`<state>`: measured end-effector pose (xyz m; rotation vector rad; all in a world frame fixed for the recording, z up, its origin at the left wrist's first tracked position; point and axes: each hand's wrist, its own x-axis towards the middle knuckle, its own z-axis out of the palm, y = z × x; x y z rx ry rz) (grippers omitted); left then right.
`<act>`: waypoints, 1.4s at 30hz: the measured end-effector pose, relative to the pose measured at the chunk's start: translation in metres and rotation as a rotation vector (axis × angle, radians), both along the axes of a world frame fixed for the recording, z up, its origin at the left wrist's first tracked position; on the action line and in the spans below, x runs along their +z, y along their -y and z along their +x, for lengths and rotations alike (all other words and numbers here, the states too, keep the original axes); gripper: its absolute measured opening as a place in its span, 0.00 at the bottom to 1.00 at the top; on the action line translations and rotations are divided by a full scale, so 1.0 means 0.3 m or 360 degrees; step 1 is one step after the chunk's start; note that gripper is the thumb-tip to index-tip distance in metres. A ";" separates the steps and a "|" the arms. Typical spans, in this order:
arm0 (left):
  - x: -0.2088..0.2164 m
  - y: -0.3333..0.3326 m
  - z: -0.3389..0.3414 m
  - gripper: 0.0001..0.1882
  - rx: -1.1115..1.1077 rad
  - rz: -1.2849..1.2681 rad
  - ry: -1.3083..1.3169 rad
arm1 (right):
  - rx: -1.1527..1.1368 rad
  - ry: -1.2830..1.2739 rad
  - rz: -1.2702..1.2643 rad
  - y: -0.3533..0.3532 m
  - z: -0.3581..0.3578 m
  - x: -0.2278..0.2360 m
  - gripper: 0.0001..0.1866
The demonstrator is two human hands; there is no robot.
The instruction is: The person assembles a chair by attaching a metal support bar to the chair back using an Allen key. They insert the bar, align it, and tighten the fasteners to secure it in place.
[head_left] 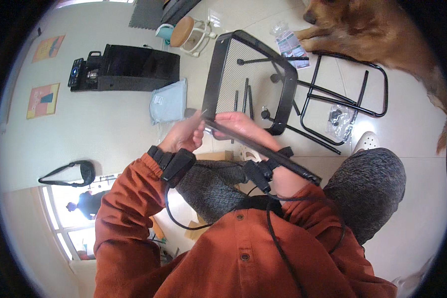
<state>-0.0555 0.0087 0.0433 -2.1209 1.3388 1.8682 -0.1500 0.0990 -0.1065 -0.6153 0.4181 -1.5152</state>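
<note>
At centre: one dark bar [263,149], crossing above the right forearm [288,181]; right hand [239,124] part-open beside it, presumably steadying; left hand [187,133], fingers curled near its end, grip unclear. Beyond, on floor: mesh-panelled black frame [235,64].

left grip [189,131] beside right grip [237,122]

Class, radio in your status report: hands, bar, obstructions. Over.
Left hand, right hand at far end of dark bar. Bar slanting over right forearm. Mesh tray just beyond; dog beside black tube frame.
</note>
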 end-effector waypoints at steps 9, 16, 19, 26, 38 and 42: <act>0.002 0.041 0.019 0.18 0.0000 0.0124 -0.0103 | -0.0176 0.0283 0.0107 0.074 0.104 -0.002 0.12; 0.008 0.014 0.012 0.18 -0.0063 0.0109 -0.0080 | -0.0080 0.0220 -0.0083 0.027 0.036 -0.004 0.10; 0.007 0.005 0.015 0.18 -0.0080 0.0069 -0.0078 | 0.0053 0.0107 -0.0078 0.024 0.008 -0.008 0.11; -0.013 0.040 0.032 0.17 -0.0015 0.0036 -0.0127 | -0.0351 0.0100 -0.0490 -0.014 0.055 0.038 0.18; -0.021 -0.005 -0.025 0.18 0.0019 -0.0151 -0.0112 | -0.0810 0.0381 0.0447 0.029 0.200 0.106 0.12; -0.026 -0.012 -0.037 0.18 0.0057 -0.0133 -0.0085 | -0.0953 0.0436 0.0461 0.070 0.231 0.099 0.14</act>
